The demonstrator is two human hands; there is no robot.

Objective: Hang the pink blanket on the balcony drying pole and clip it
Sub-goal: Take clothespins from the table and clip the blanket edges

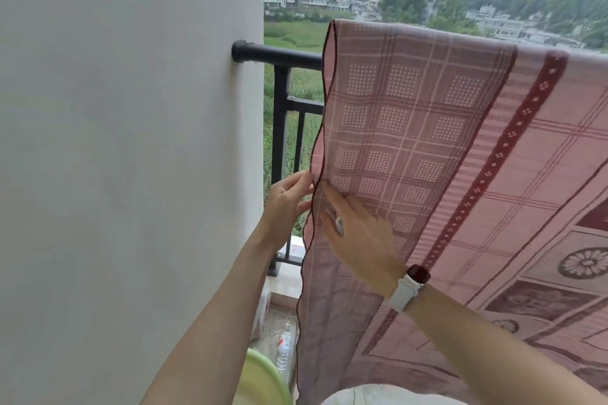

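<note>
Head view: pink blanket [427,141] draped over black balcony drying pole [279,54], near its wall end. Left hand [286,204] fingers pinching dark side hem; right hand [358,240] flat against cloth, fingers extended, small white item, possibly a clip, under palm. Best done by holding both layers together at hem, then clipping squarely.
</note>
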